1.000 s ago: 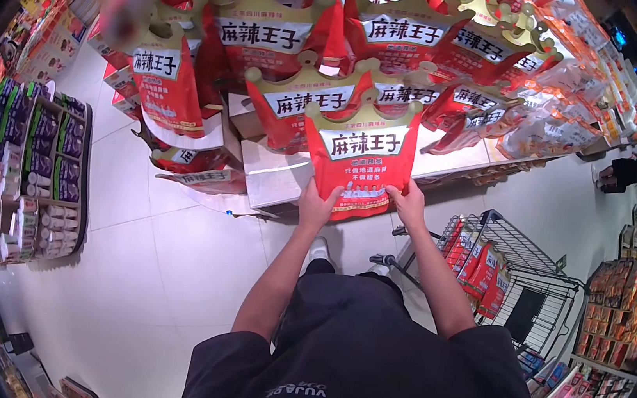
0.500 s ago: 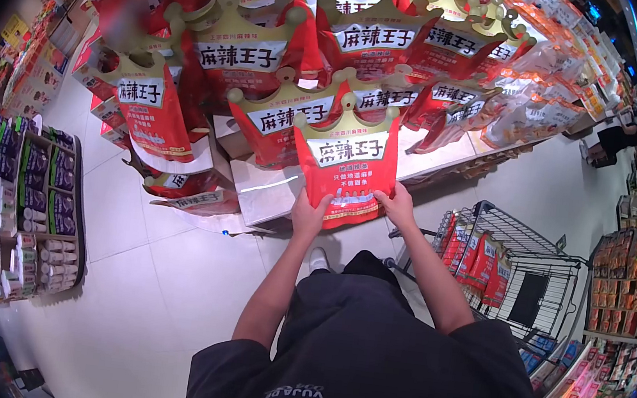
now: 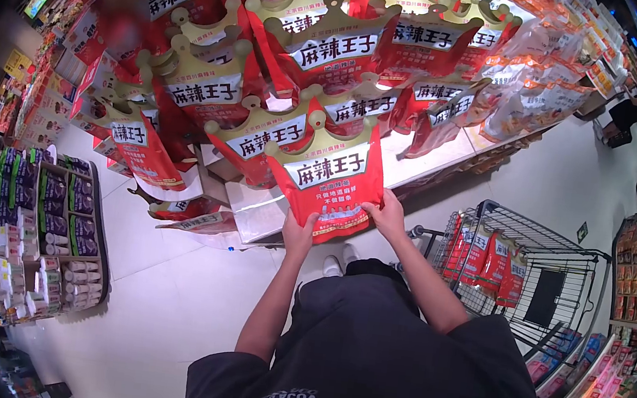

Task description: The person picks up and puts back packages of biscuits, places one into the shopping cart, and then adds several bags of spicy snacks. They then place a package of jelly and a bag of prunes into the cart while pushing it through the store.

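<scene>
Between my two hands is a red snack bag (image 3: 332, 193) with a gold crown-shaped top and a white label with black characters, printed front facing me. My left hand (image 3: 299, 233) grips its lower left corner, thumb on the front. At the lower right edge, my right hand (image 3: 386, 213) pinches the bag the same way. The fingers behind the bag are hidden. Just beyond it, matching red bags (image 3: 266, 143) stand in rows on a white display shelf (image 3: 259, 206).
To my right stands a wire shopping cart (image 3: 545, 248) with several red bags (image 3: 493, 262) inside. A low shelf unit (image 3: 67, 233) of purple packs and cups is on the left. White and orange bags (image 3: 529, 105) fill the display's right end. Another person (image 3: 628, 116) is farther off at upper right.
The bag has shifted slightly left and down and now leans more to the left, still in both hands. My view has turned a little; both shoes now show.
</scene>
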Motion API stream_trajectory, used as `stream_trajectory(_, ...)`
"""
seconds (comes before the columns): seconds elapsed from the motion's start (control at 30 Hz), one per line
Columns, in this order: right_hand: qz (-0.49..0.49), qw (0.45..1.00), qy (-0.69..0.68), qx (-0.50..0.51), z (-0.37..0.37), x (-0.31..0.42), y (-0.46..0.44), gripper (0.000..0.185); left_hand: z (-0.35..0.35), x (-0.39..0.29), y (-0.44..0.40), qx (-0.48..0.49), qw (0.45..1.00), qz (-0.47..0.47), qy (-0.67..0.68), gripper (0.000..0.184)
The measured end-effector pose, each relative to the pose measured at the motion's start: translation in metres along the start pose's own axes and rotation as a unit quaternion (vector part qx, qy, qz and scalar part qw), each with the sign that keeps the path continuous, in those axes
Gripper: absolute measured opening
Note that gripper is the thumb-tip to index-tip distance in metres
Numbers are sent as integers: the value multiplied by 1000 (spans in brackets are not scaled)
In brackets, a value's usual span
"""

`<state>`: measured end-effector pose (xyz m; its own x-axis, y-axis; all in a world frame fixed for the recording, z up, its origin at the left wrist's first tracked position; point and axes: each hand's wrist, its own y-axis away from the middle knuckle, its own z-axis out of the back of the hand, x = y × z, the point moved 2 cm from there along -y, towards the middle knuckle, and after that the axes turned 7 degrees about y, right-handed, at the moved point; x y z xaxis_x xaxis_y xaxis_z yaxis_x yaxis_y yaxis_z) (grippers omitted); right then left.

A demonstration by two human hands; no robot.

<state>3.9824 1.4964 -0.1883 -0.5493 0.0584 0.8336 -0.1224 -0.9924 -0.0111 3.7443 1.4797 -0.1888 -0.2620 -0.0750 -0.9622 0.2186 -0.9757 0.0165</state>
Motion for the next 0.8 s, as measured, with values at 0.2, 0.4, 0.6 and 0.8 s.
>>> stream_trajectory(0.2,35,999,2,5,10,-3,-4,46,-6,-2,-3,0,1000,13,-24,43)
stream_trajectory(0.4,31,998,25,39,14,-8,-14,44,-12,2,-2,-16,998,9,-58,42)
stream_trajectory(0.6,53,998,13,25,16,-8,-8,42,-12,1,3,-14,999,19,-39,40)
stream_trajectory(0.8,44,998,-27,33,20,-3,-4,43,-14,-4,4,-19,995,59,75,37)
